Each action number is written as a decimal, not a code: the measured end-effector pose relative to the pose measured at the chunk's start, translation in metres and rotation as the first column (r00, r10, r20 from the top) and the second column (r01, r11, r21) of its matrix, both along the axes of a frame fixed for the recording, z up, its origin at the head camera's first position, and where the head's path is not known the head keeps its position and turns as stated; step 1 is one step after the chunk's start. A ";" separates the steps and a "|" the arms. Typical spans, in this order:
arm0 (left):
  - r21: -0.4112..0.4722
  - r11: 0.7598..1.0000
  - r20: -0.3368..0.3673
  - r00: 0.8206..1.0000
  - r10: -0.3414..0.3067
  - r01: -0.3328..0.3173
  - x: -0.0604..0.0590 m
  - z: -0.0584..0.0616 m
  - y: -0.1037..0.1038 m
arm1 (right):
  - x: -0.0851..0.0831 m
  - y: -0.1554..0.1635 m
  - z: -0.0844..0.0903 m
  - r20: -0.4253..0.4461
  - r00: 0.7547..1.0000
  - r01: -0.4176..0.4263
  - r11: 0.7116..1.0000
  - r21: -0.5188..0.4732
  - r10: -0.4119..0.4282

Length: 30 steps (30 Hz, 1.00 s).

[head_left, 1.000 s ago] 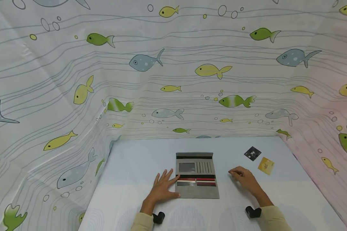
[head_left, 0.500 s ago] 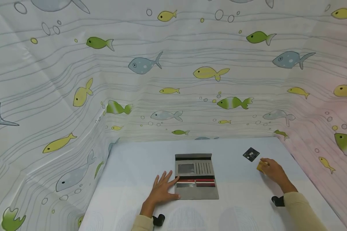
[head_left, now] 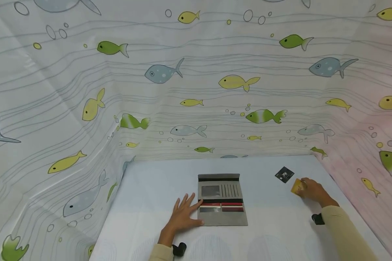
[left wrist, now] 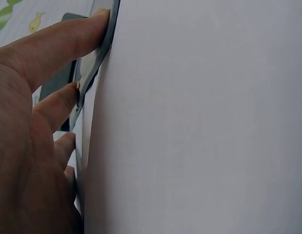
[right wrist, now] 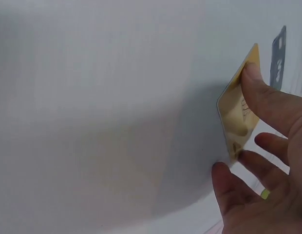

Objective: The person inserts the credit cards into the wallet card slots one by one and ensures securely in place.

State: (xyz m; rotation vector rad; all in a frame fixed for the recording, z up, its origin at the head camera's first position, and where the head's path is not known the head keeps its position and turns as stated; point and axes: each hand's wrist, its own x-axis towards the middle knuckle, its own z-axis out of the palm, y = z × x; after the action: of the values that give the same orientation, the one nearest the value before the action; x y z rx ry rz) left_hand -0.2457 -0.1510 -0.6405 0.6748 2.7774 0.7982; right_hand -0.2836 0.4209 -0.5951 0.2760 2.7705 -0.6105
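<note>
A grey wallet lies unfolded on the table, with card slots and several red and dark cards in its lower pocket. My left hand is spread at its left side, thumb and index fingertip resting on the edge. The left wrist view shows that thumb on the wallet's rim. Farther right, my right hand holds a gold card. In the right wrist view the thumb lies over one edge of the card and fingertips are at the opposite edge, partly covering it.
A black card lies flat just beyond the gold one, to its left. The white table backs onto a fish-patterned curtain that also rises along both sides. A black wrist camera sits at the left cuff.
My right hand has moved right and away from me, from beside the wallet to the gold card, and has taken hold of it. My left hand has stayed on the wallet.
</note>
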 end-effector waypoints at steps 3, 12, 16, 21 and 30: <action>-0.001 1.000 -0.007 1.000 0.003 -0.003 -0.002 0.003 -0.001 | -0.003 0.001 0.000 -0.033 0.999 -0.026 0.999 0.041 0.028; -0.015 1.000 -0.016 1.000 -0.008 0.007 -0.005 0.008 0.001 | -0.003 0.003 0.000 -0.023 0.999 0.028 0.997 0.077 -0.026; -0.018 1.000 -0.014 1.000 -0.009 0.009 -0.004 0.008 0.002 | -0.002 0.002 0.001 0.032 0.995 0.091 0.994 0.058 -0.093; -0.002 1.000 -0.021 1.000 -0.009 0.009 -0.003 0.007 0.002 | 0.006 0.001 0.001 -0.010 0.995 0.097 0.994 0.047 -0.097; 0.025 1.000 0.004 1.000 -0.004 0.004 0.000 0.001 0.002 | 0.024 -0.006 0.018 -0.303 0.951 0.078 0.996 0.053 -0.059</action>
State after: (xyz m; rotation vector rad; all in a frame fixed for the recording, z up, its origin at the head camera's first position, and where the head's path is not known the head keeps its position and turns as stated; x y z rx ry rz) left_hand -0.2460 -0.1488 -0.6394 0.6819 2.7661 0.8338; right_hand -0.2594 0.4153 -0.5770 0.3182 3.0894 -0.6277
